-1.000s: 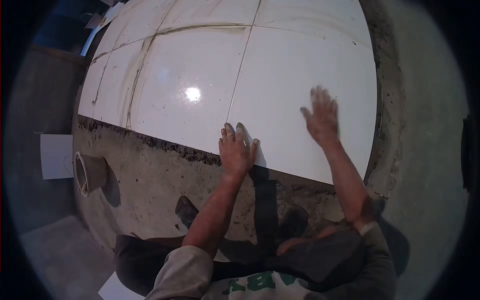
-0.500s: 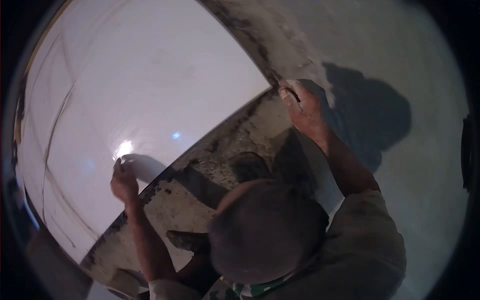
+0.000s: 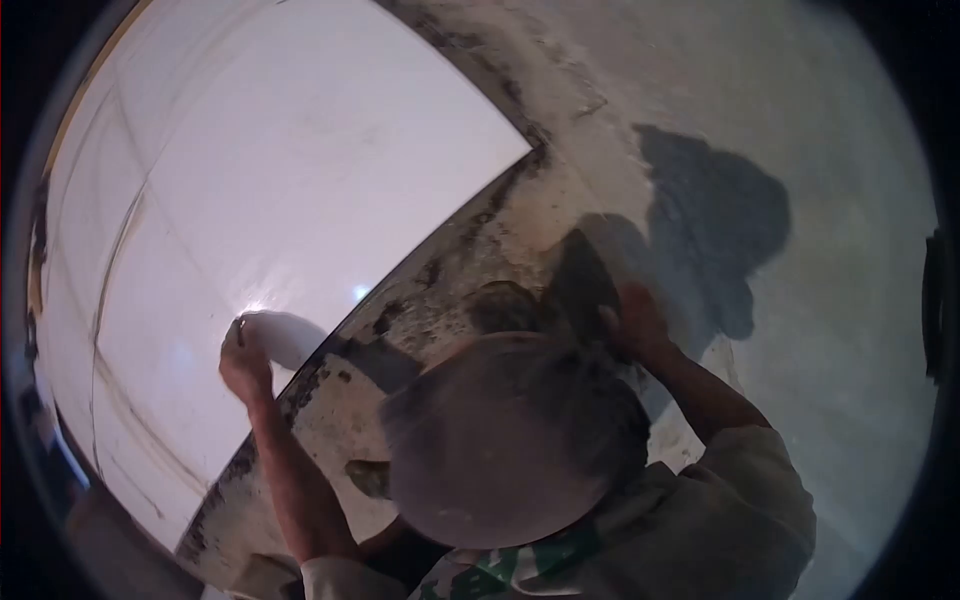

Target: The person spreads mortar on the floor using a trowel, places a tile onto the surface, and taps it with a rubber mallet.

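White tiles [image 3: 330, 170] are overhung by the curled left hand [image 3: 245, 362]; the right hand [image 3: 636, 322] is held partly open; whether anything is gripped cannot be told.

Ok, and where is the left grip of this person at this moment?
In the head view, the left grip is on the left side, over the white tiles near their lower edge, with its shadow just to the right.

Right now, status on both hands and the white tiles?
Left hand over white tiles, grip unclear. Right hand off them, grip blurred. Dark dirt along tile edge, foot nearby.
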